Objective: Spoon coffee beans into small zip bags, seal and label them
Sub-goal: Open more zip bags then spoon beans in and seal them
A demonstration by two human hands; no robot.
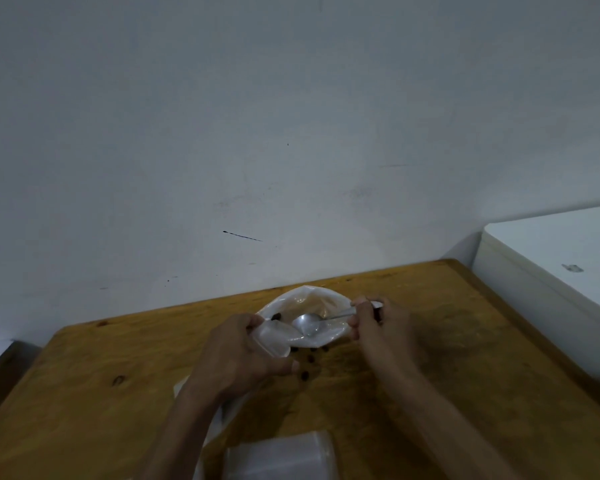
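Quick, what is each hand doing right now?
Left hand: fingers grip a small zip bag.
Right hand: fingers pinch the spoon handle.

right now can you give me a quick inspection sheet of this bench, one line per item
surface: wooden table, knots in the grain, set against a wall.
job's things: open clear plastic bag held up over the table; metal spoon with its bowl at the bag's mouth; small zip bag in the left hand; a few coffee beans inside the large bag.
clutter: loose beans spilled on the table below the bag; translucent plastic container at the near edge.
grippers: left hand grips the small zip bag and the bag's edge; right hand pinches the spoon handle.
cables: nothing seen.
surroundings: pale wall with scuffs; white cabinet top at right.
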